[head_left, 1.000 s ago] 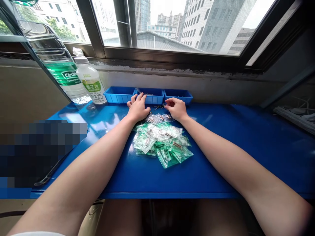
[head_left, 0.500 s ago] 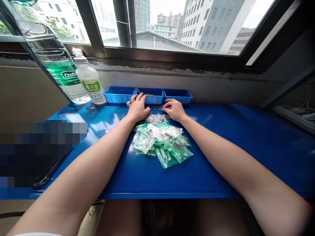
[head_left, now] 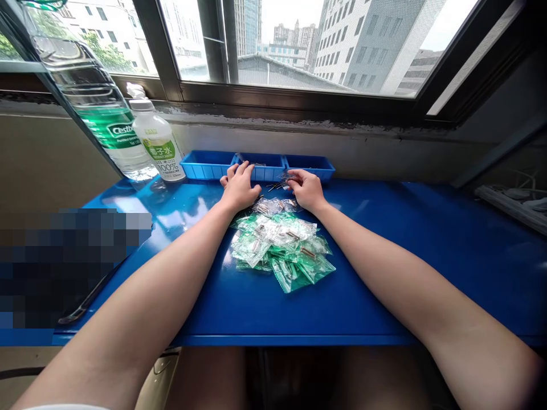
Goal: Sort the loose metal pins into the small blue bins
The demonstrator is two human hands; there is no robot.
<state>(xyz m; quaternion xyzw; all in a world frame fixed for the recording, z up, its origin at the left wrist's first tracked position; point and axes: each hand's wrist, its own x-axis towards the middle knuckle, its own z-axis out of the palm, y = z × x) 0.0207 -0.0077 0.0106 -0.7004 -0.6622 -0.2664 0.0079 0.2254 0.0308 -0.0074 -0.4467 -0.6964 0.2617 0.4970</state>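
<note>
My left hand [head_left: 239, 188] rests with its fingers spread in front of the blue parts bins [head_left: 209, 168], touching nothing I can make out. Across from it, my right hand [head_left: 308, 191] pinches a small clear plastic bag [head_left: 285, 177] just before the bins; its contents are too small to tell. Between the hands lie a few thin dark screw-like pieces [head_left: 273, 187] and some clear packets [head_left: 270, 206] with metal parts inside. Closer to me is a heap of green and clear packets [head_left: 277, 239], several with small metal parts showing.
A large water bottle [head_left: 105, 122] and a smaller white-capped bottle [head_left: 158, 142] stand at the back left of the blue table [head_left: 384, 256]. A blurred-out dark object [head_left: 64, 262] lies on the left. Window frame [head_left: 299, 105] and wall close off the back.
My right hand has lifted slightly and shifted right, with the small clear bag now showing at its fingertips. The left hand stays where it was.
</note>
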